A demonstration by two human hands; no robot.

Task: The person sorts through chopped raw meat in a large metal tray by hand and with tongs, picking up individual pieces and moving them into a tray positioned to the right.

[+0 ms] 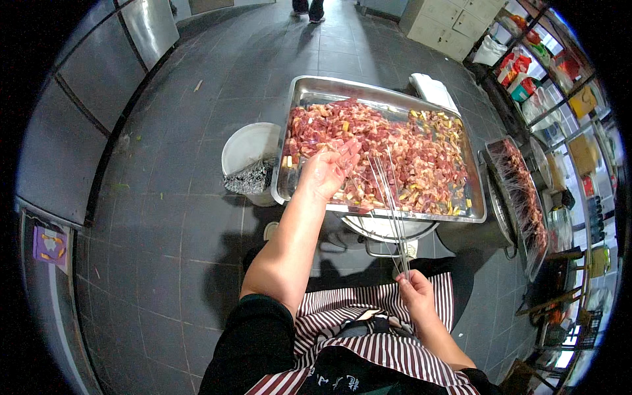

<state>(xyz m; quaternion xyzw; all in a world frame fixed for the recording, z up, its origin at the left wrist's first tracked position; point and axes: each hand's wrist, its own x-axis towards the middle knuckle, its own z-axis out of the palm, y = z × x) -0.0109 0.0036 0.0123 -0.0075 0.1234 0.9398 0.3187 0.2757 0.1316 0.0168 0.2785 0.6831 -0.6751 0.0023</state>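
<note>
A large rectangular steel tray (380, 89) lies before me, holding a heap of cut raw meat (395, 138) with pale and yellow pieces mixed in. Over the heap's near left part is my left hand (332, 168), palm turned up, fingers slightly curled; whether a small piece lies at the fingertips, I cannot tell. My right hand (414, 291), near my lap below the tray, is closed on the ends of several thin metal skewers (392, 207). These fan upward, their far ends over the meat.
Left of the tray stands a white bucket (252, 143) with a bundle of skewers (249, 177) in it. A round metal pot (390, 229) shows under the near edge. At right, a long tray of skewered meat (523, 197) rests by crowded shelves. A person's legs (308, 9) are far ahead.
</note>
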